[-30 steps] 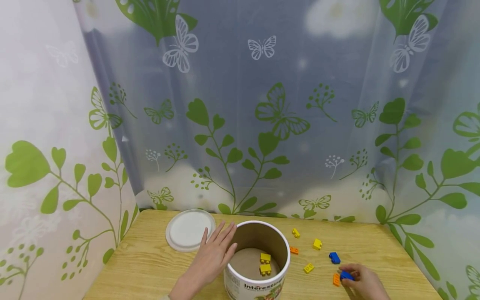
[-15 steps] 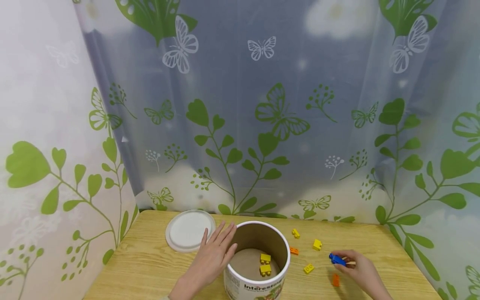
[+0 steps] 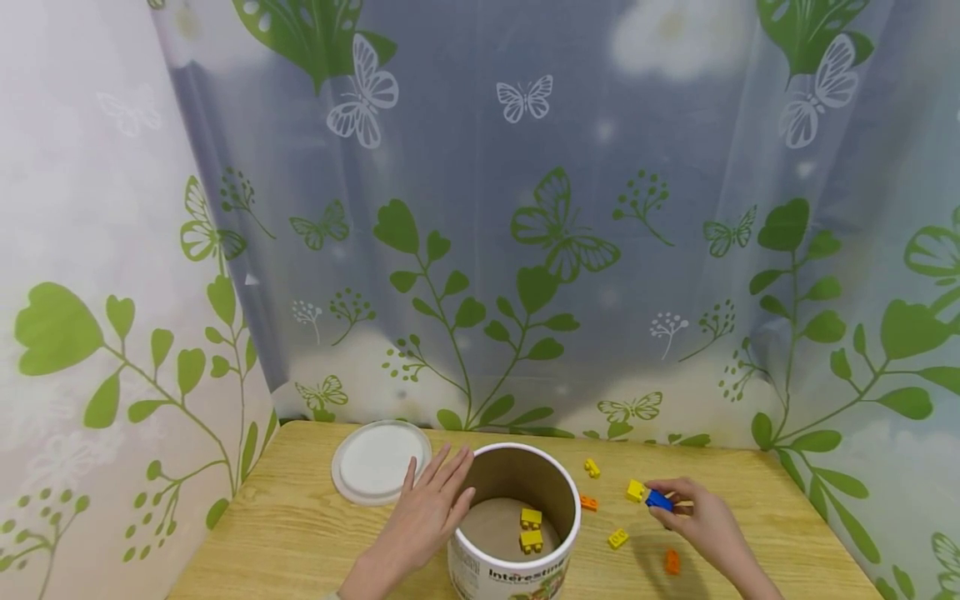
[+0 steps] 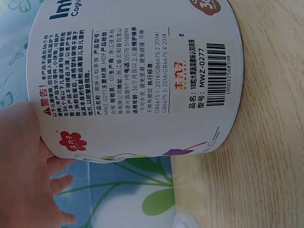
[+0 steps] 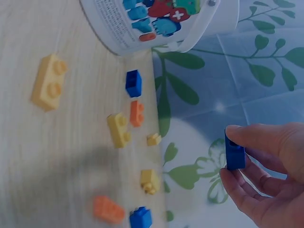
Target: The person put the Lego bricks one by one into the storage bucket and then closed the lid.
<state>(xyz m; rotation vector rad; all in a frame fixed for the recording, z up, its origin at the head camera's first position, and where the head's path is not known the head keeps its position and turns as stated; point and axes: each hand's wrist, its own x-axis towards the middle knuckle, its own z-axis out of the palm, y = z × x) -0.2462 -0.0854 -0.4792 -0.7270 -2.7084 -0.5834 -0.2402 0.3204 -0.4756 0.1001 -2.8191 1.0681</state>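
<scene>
A white round bucket (image 3: 468,567) with a printed label stands at the table's front, with two yellow building bricks (image 3: 531,529) inside. My left hand (image 3: 420,521) rests against its left side, fingers outstretched; the left wrist view shows this hand (image 4: 23,166) beside the labelled wall. My right hand (image 3: 701,521) pinches a blue building brick (image 3: 659,500) between thumb and fingers, just above the table. The right wrist view shows the held blue brick (image 5: 234,153) upright between the fingertips. Right beside it in the head view is a yellow brick (image 3: 635,490).
A white round lid (image 3: 378,458) lies behind my left hand. Loose on the table (image 3: 270,517) are a small yellow brick (image 3: 592,468), another yellow brick (image 3: 618,538) and orange bricks (image 3: 588,503). The right wrist view also shows blue bricks (image 5: 134,83) lying on the table.
My right hand has lifted the blue brick from beside the front orange brick and carried it leftward and away from me. My left hand has stayed at the bucket.
</scene>
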